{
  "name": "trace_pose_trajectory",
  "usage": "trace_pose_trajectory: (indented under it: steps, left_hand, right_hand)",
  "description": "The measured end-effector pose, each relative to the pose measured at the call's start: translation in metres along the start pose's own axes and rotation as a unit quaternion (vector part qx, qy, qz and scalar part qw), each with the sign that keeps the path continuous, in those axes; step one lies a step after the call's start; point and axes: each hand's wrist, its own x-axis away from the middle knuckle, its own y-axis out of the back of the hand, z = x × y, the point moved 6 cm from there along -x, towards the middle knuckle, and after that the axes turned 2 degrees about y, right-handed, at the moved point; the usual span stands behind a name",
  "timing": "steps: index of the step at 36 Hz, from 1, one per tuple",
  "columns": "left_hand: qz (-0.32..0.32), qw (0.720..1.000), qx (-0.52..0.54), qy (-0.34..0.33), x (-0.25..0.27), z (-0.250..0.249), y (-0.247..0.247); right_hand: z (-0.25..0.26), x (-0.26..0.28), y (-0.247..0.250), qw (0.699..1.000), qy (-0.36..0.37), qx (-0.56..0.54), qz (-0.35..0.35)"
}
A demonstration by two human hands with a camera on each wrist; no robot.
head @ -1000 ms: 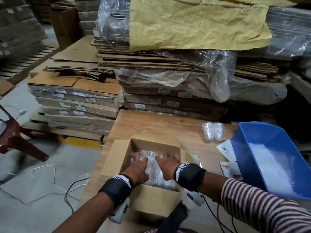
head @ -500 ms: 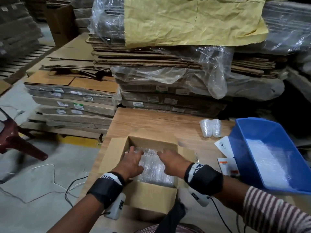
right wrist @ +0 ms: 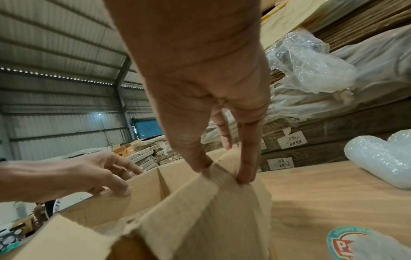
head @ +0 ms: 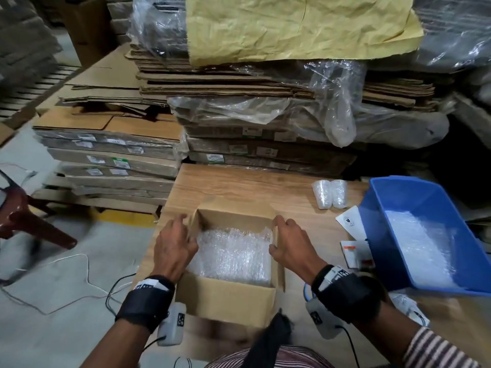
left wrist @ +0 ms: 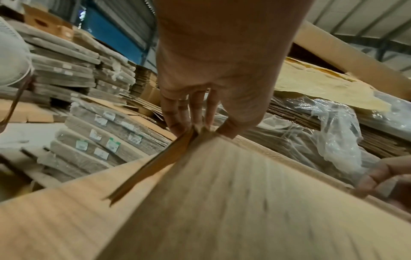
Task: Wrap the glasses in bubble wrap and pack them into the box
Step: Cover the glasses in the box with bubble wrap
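Note:
An open cardboard box (head: 225, 301) stands on the wooden table (head: 239, 181), with a bubble-wrapped bundle (head: 233, 256) lying inside it. My left hand (head: 186, 229) pinches the box's left flap (left wrist: 222, 193) between thumb and fingers, and that flap stands upright. At the other side my right hand (head: 279, 229) pinches the right flap (right wrist: 200, 211), also raised. Two bubble-wrapped glasses (head: 329, 193) lie on the table beyond the box to the right, untouched. What the bundle in the box holds is hidden.
A blue plastic bin (head: 385, 235) holding bubble wrap (head: 417, 251) sits at the right, with printed cards (head: 350, 221) beside it. Stacks of flat cardboard (head: 265, 144) rise behind the table. A red chair (head: 26, 216) and cables (head: 79, 274) are on the floor to the left.
Both hands have left the bubble wrap inside the box, moved outward to the side flaps and taken hold of them. The flaps now stand up.

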Motion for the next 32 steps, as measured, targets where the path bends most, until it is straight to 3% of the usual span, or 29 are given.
trace_pose_trajectory:
  steps: [14, 21, 26, 32]
  left_hand:
    - [-0.023, 0.995, 0.093, 0.024, -0.024, -0.015, -0.009]
    - [-0.035, 0.993, 0.105, 0.046, -0.028, -0.019, -0.009]
    - [-0.074, 0.994, 0.081, 0.005, -0.022, -0.042, -0.002]
    - [-0.028, 0.985, 0.161, -0.061, -0.016, -0.107, -0.033]
  right_hand:
    - [-0.009, -0.052, 0.027, 0.997, 0.023, -0.043, -0.059]
    - [-0.025, -0.063, 0.036, 0.995, 0.023, -0.078, -0.055]
    - [-0.044, -0.06, 0.039, 0.99, 0.017, -0.129, -0.048]
    - [-0.1, -0.037, 0.06, 0.979, -0.037, -0.183, -0.082]
